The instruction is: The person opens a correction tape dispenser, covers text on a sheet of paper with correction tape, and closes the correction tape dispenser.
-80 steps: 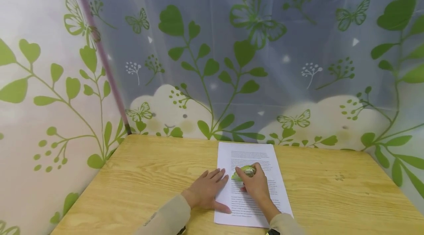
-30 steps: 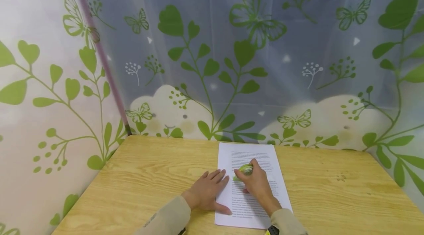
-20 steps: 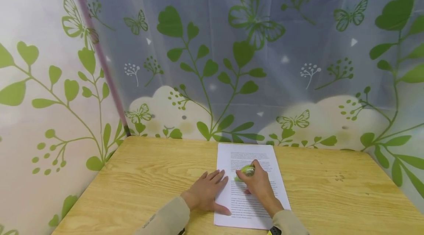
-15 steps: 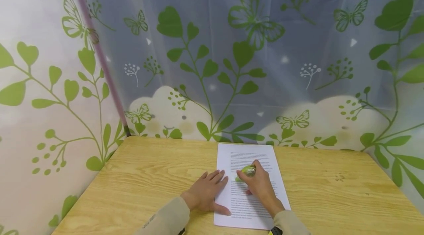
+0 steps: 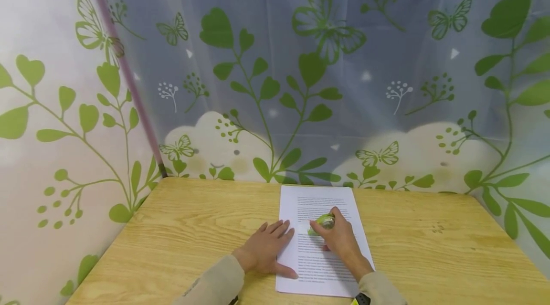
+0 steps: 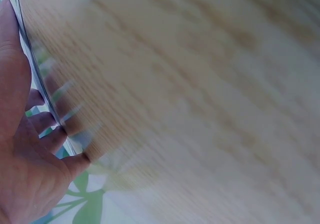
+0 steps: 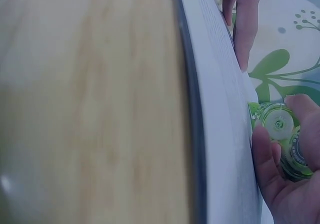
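A stack of printed paper [image 5: 287,252] lies on the wooden table. Flat on its left edge rests my left hand [image 5: 266,247], fingers spread and straight, thumb pointing across the lower margin. The left wrist view shows that same left hand [image 6: 30,149] along the stack's side. My right hand [image 5: 341,240] grips a green correction tape dispenser [image 5: 324,221] between thumb and fingers, over the text around mid-page. In the right wrist view the dispenser [image 7: 277,124] shows its round reels through a clear casing, its tip at the paper. The exact tip contact is hard to see.
The light wooden table [image 5: 193,219] extends on both sides of the stack. Behind it hangs a curtain [image 5: 275,71] printed with leaves and butterflies, and a similar pale curtain [image 5: 47,162] closes off the left side.
Gripping the correction tape dispenser, my right hand has slid a little to the right across the page. My left hand stays in place on the paper. The head view has shifted slightly.
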`<state>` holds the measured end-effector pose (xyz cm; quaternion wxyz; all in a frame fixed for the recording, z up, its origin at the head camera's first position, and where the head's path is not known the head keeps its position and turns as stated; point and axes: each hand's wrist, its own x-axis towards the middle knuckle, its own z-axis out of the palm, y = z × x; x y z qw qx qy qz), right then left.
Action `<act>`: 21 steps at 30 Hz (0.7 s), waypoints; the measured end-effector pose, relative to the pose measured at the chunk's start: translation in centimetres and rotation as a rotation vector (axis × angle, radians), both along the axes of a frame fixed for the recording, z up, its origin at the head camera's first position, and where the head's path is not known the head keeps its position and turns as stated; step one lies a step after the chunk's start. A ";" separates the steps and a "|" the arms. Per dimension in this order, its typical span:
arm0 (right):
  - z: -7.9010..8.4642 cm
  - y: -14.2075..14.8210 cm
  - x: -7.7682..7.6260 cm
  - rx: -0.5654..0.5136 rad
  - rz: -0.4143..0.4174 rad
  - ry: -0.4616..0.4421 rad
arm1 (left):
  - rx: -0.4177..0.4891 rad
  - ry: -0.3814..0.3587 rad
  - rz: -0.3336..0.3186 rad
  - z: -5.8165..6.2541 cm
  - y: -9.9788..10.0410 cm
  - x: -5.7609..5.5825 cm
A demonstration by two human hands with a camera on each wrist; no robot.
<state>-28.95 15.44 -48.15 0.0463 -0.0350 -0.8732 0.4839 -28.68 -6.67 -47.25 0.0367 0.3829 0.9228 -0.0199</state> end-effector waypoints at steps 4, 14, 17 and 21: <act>-0.1 0.3 0.1 0.008 -0.004 0.000 | -0.005 0.000 0.004 -0.1 0.1 0.0; 0.0 0.9 0.2 0.017 -0.004 0.007 | 0.002 0.001 -0.010 0.3 -0.1 0.1; 0.1 1.1 0.3 0.011 0.002 0.006 | 0.007 0.000 -0.008 0.2 -0.1 0.1; 0.2 1.3 0.4 0.020 0.003 -0.001 | 0.014 -0.003 -0.007 0.1 -0.1 0.0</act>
